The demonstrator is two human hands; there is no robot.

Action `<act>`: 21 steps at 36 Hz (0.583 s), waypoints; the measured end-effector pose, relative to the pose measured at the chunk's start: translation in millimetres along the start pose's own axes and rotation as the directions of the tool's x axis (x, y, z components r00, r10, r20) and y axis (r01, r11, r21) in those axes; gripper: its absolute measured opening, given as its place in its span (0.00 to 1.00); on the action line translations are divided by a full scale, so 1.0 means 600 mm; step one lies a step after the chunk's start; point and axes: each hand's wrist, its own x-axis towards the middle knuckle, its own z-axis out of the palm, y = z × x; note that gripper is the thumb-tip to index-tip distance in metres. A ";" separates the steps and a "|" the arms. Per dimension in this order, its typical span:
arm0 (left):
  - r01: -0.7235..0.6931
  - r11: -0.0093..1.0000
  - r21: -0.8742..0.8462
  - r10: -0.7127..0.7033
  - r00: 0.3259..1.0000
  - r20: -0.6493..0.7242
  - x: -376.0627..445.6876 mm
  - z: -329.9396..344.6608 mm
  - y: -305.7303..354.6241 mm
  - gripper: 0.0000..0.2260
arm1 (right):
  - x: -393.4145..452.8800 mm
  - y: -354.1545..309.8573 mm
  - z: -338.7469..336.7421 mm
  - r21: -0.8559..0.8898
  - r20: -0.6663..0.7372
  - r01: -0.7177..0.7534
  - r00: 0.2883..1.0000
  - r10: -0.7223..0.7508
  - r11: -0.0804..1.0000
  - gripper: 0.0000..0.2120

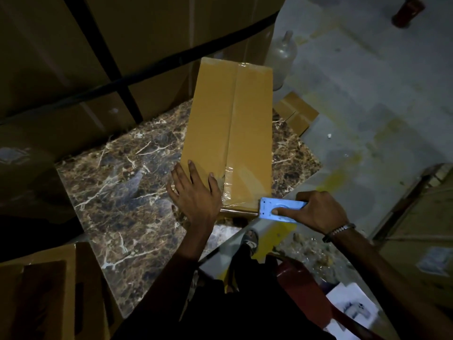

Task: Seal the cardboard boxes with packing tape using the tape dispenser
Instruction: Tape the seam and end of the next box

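1. Right hand point(318, 211) grips the blue dispenser point(282, 209) at the box's near right corner.
2. Left hand point(193, 192), fingers spread, presses flat on the box point(230, 133).
3. Box lies on the marble table point(117, 182), tape point(230, 119) along its centre seam.

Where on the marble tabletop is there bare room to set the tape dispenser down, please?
Bare marble tabletop lies left of the long tan cardboard box, bordered by the big strapped cartons behind and the left hand. A narrow strip runs right of the box. The near box end is crowded: the right hand grips the blue tape dispenser there.
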 end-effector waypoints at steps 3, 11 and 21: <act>-0.044 0.999 0.016 0.044 0.999 -0.023 0.000 -0.004 0.000 0.28 | 0.004 0.014 0.006 0.026 0.036 -0.041 0.999 0.040 0.999 0.43; -0.116 0.992 0.053 0.117 0.993 -0.021 0.007 -0.003 -0.007 0.27 | -0.006 0.059 0.003 0.011 0.032 0.025 0.999 -0.025 1.000 0.36; -0.110 0.994 0.028 0.111 0.993 -0.034 0.007 0.003 -0.005 0.28 | 0.002 0.114 0.030 0.042 0.029 -0.024 0.999 0.023 0.999 0.30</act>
